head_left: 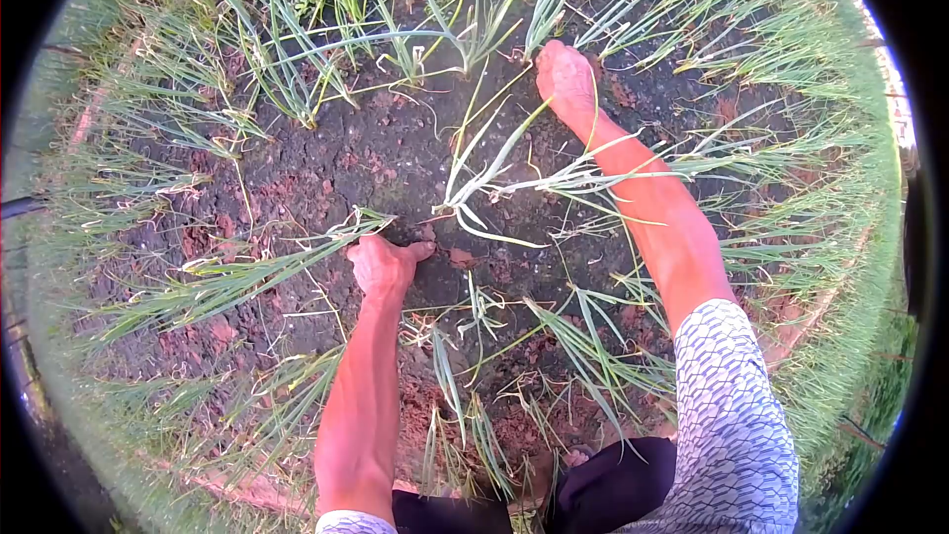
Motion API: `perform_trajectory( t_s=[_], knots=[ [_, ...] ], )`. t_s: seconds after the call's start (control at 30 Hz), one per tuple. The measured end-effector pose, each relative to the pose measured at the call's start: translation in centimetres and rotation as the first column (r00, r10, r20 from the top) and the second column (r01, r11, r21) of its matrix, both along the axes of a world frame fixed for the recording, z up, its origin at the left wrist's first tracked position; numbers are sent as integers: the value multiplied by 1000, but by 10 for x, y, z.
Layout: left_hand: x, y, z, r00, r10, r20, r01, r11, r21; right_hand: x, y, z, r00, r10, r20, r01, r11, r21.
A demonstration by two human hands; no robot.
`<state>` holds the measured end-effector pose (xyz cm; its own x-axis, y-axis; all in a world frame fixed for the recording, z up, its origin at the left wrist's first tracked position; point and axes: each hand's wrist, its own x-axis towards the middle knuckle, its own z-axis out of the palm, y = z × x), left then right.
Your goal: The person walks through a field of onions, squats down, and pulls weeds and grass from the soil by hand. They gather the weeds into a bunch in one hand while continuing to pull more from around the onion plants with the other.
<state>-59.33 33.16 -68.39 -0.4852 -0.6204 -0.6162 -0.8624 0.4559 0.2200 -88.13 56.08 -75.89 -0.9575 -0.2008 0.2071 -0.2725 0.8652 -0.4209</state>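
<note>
My left hand is closed low over the soil, its thumb out to the right. A bunch of green onions lies across its curled fingers, the long leaves trailing left; the fingers' undersides are hidden. Farther forward and right, my right hand is closed at the base of an upright green onion plant, down at soil level. Its fingertips are mostly out of sight. Between the hands, a pale green onion plant spreads its leaves over the dark soil.
Rows of onion plants surround the bed on the far side and both sides. More drooping onion plants grow close to me. Reddish clods and dry leaf bits lie on the soil. My dark-clothed knee is at the bottom.
</note>
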Motion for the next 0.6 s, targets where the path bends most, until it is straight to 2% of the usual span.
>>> perform_trajectory(
  t_s=[0.03,0.07,0.17,0.23,0.3,0.33,0.43,0.53,0.6],
  knots=[
    [-1,0,1,1000,4,-4,-4,1000,1,4,-6,26,997,-74,-30,75,997,10],
    [0,0,-2,1000,13,-6,-13,1000,6,6,-12,49,992,-114,44,115,993,-27],
    [-1,-2,-2,1000,19,6,-19,1000,19,-16,-14,61,967,-227,113,243,956,-165],
    [-3,-3,-1,999,8,50,-10,1000,28,-42,-8,63,976,-215,41,213,976,43],
    [-5,1,7,1000,-18,0,18,1000,-14,-58,-2,60,979,-150,136,120,972,204],
    [-5,1,7,1000,-19,2,19,1000,-10,-62,0,63,949,-189,251,129,963,235],
    [-6,0,8,1000,-21,-15,21,1000,-6,-67,-5,64,938,-154,311,10,907,420],
    [-7,0,10,999,-9,-40,9,1000,-3,-54,-13,65,953,-142,269,30,925,379],
    [-6,-4,6,999,-6,-42,8,998,66,-55,-11,59,967,-114,229,19,925,380]
  ],
)
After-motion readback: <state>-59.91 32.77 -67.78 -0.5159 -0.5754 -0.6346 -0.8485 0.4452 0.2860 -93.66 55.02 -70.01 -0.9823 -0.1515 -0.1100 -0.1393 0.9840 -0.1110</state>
